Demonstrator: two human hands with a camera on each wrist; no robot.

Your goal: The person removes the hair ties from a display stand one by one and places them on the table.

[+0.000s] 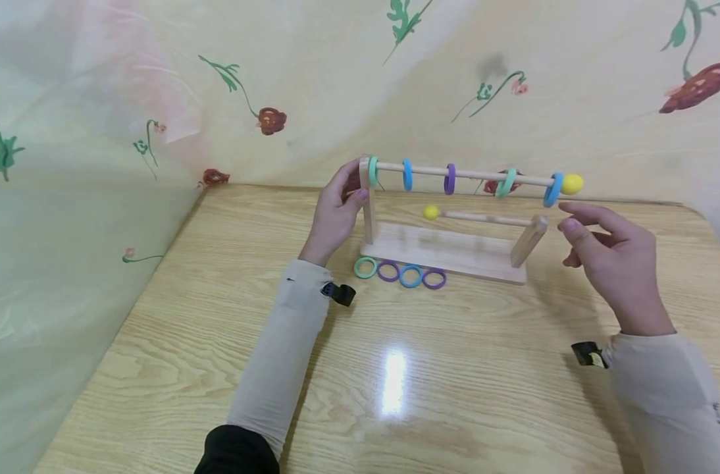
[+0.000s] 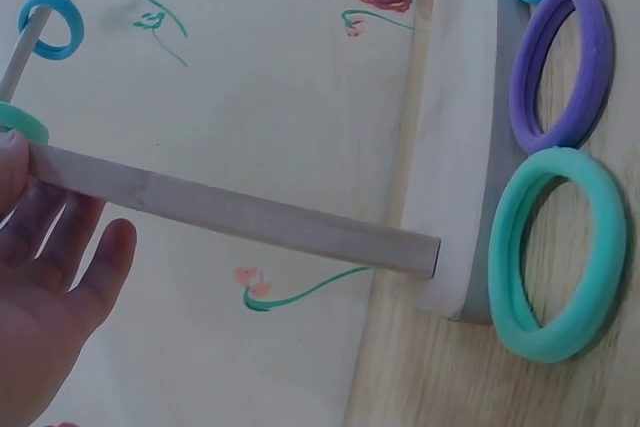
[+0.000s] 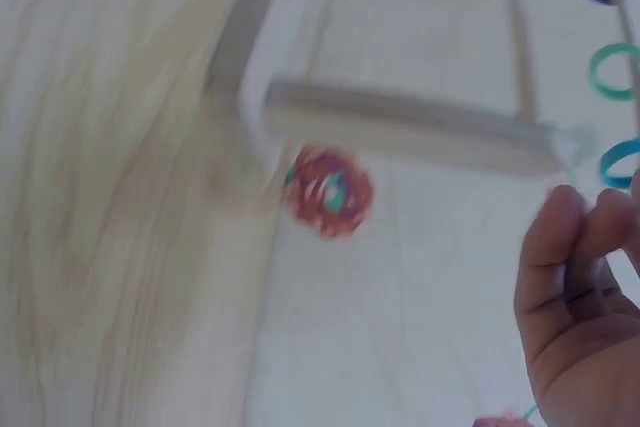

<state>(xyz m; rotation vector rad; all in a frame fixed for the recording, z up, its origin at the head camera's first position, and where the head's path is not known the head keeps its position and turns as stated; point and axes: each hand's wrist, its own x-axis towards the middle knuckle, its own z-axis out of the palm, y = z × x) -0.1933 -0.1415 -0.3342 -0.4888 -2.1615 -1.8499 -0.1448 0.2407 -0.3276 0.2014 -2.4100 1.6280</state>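
A wooden stand (image 1: 443, 249) has a post at each end, each bearing a rod with a yellow ball tip. My left hand (image 1: 336, 214) grips the top of the left post (image 2: 240, 209), thumb in front and fingers behind. Along the upper rod (image 1: 478, 174) hang several rings: a green ring (image 1: 372, 171) against the post, then blue, purple and green ones, and a blue ring (image 1: 552, 190) beside the yellow ball (image 1: 572, 184). Just below that blue ring is my right hand (image 1: 617, 253), its fingers loosely bent with nothing between them. The lower rod (image 1: 487, 218) carries no ring.
In front of the base lie a green ring (image 1: 365, 268), a purple ring (image 1: 388, 270), a blue ring (image 1: 411, 276) and another purple ring (image 1: 434, 279) in a row on the wooden table (image 1: 455, 395). Behind the table hangs a flowered sheet (image 1: 336, 79).
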